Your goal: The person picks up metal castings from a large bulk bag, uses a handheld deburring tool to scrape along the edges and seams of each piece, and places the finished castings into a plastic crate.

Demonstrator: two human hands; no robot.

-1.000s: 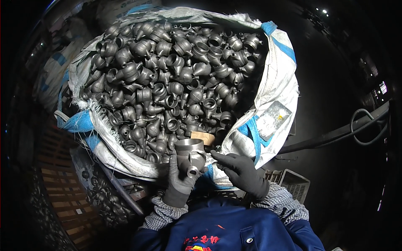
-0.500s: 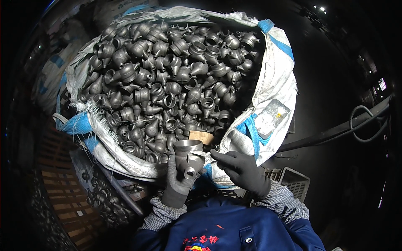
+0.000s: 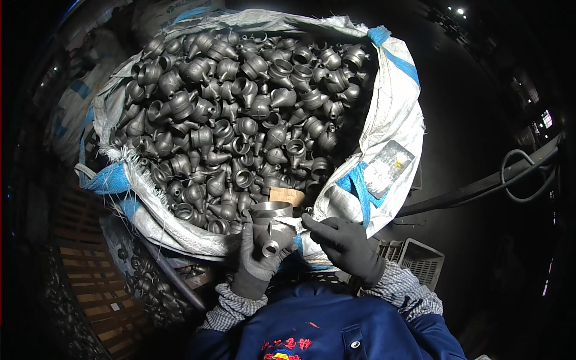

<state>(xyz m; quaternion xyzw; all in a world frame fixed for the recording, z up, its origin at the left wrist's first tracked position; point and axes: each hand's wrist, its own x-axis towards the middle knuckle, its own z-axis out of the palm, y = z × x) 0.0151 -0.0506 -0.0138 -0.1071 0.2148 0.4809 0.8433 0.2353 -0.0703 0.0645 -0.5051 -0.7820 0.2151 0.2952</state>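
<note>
My left hand [image 3: 255,261], in a grey glove, is closed around a dark metal casting [image 3: 264,231]. The casting stands upright, its wide threaded mouth facing up and a short round side spout pointing toward me. To its right is my gloved right hand [image 3: 345,243], one finger stretched toward the casting and the others partly bent. Nothing shows in this hand, though its palm side is hidden. Beyond both hands, a white woven bulk bag [image 3: 393,120] with blue straps holds a heap of similar dark castings [image 3: 246,126].
A piece of brown cardboard [image 3: 287,196] lies at the heap's near edge. On the right are a grey plastic crate [image 3: 423,264] and a long dark bar [image 3: 480,189]. To the left stand a brown slatted crate [image 3: 99,273] and more small castings [image 3: 153,282].
My right hand has shifted very slightly, its bent fingers a little lower. The left hand keeps its hold on the casting, and the whole view has moved a few pixels.
</note>
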